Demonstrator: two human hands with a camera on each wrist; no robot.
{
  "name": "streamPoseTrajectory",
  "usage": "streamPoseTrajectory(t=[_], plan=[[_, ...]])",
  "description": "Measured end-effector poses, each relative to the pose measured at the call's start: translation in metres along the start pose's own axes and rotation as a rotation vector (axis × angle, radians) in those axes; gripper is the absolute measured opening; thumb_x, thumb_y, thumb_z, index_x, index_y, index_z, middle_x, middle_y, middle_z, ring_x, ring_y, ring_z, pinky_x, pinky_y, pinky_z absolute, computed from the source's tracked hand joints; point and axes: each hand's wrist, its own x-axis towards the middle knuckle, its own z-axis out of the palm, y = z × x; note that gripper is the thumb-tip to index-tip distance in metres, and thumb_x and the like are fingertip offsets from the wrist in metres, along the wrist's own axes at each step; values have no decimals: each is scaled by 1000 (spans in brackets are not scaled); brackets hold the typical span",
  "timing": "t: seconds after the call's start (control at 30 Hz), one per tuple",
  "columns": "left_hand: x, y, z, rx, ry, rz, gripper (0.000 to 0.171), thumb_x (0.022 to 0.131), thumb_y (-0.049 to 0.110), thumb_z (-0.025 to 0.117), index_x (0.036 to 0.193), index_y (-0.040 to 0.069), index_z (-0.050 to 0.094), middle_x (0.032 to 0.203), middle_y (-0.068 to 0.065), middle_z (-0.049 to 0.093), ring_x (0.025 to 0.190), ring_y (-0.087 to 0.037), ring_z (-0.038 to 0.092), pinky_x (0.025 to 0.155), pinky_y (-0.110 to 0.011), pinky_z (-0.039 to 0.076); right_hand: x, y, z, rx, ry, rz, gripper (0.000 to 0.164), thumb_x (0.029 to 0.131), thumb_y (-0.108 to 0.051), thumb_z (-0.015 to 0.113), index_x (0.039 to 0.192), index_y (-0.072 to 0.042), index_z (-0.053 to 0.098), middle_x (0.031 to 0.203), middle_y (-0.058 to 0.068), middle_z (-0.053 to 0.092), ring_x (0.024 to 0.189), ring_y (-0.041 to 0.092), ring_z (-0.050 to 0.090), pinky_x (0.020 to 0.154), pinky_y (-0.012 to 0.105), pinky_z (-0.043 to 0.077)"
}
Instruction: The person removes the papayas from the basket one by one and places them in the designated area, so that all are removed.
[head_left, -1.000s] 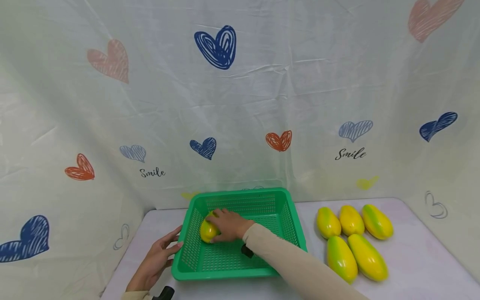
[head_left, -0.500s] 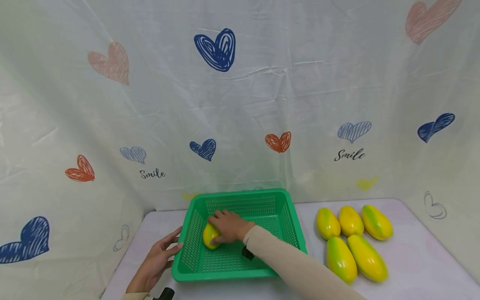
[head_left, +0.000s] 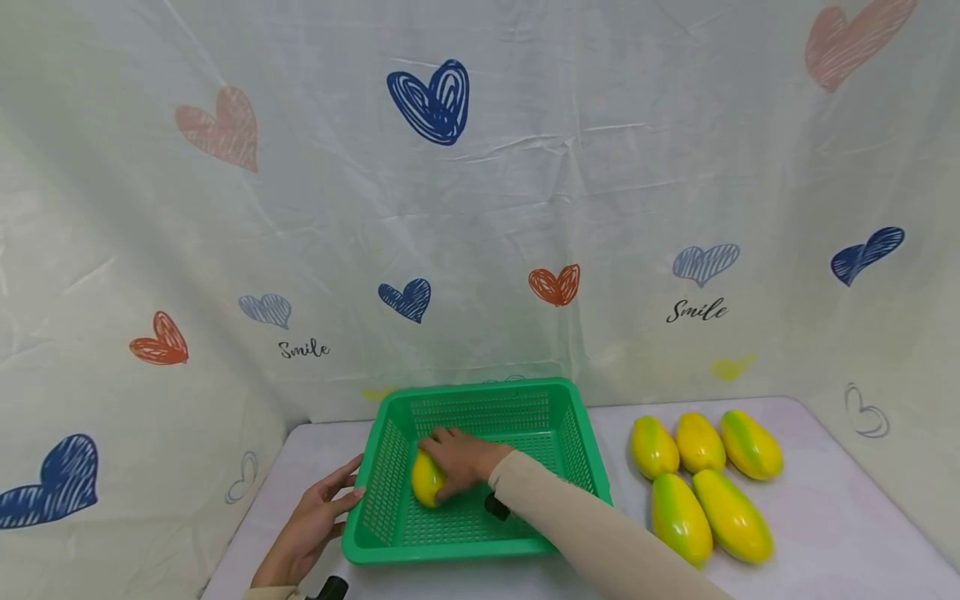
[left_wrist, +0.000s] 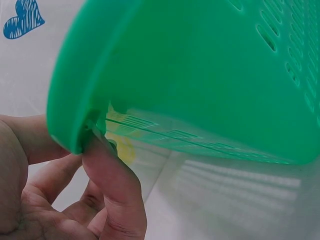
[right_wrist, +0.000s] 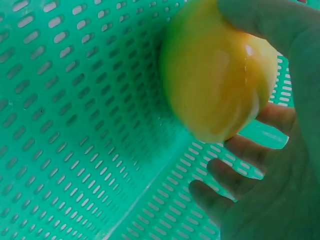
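Note:
A green plastic basket [head_left: 480,546] with slotted walls stands at the middle of the table. Inside, near its left wall, is a yellow papaya [head_left: 427,481], with my right hand [head_left: 467,460] gripping it from the right. The right wrist view shows thumb and fingers around the papaya [right_wrist: 215,75], its greenish side facing the slotted wall. My left hand [head_left: 311,518] pinches the basket's left rim. Close up in the left wrist view, a finger [left_wrist: 112,175] hooks under the rim [left_wrist: 75,80].
Several more yellow-green papayas [head_left: 731,517] lie in two rows on the right of the white table [head_left: 832,517]. A white curtain [head_left: 480,200] printed with hearts hangs right behind the basket and around the sides.
My right hand has shifted the papaya slightly right and toward me inside the basket, and turned it a little. The left hand keeps its place on the rim.

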Motion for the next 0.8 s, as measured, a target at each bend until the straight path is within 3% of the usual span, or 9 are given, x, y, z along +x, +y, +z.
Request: streamPoseTrajectory(t=[0.13, 0.37, 0.57, 0.8], plan=[[0, 1, 0, -7, -3, 2, 63, 106, 8, 63, 164, 6, 38, 143, -25, 44, 97, -19, 66, 82, -39, 59, -3, 2, -1, 48, -26, 10, 74, 88, -40, 87, 149, -18, 50, 143, 3, 51, 130, 19, 49, 103, 29, 49], [0, 3, 1, -11, -10, -9, 64, 106, 7, 62, 164, 7, 36, 143, -25, 43, 96, -19, 66, 82, -38, 59, -8, 4, -3, 127, -86, -11, 75, 86, -35, 90, 146, -17, 49, 129, -1, 54, 109, 10, 52, 96, 25, 49], [0, 3, 1, -10, -12, 8, 63, 106, 8, 62, 164, 6, 37, 137, -22, 47, 95, -19, 65, 82, -39, 59, -15, 6, -5, 64, -80, -19, 86, 84, -34, 92, 156, -18, 46, 142, 0, 49, 124, 14, 52, 101, 27, 49], [-1, 1, -2, -13, -21, 6, 63, 106, 8, 63, 163, 4, 37, 136, -22, 47, 95, -20, 65, 82, -39, 57, -31, 11, -14, -108, 12, -55, 87, 82, -42, 92, 155, -21, 50, 151, 2, 46, 138, 21, 47, 113, 34, 43]])
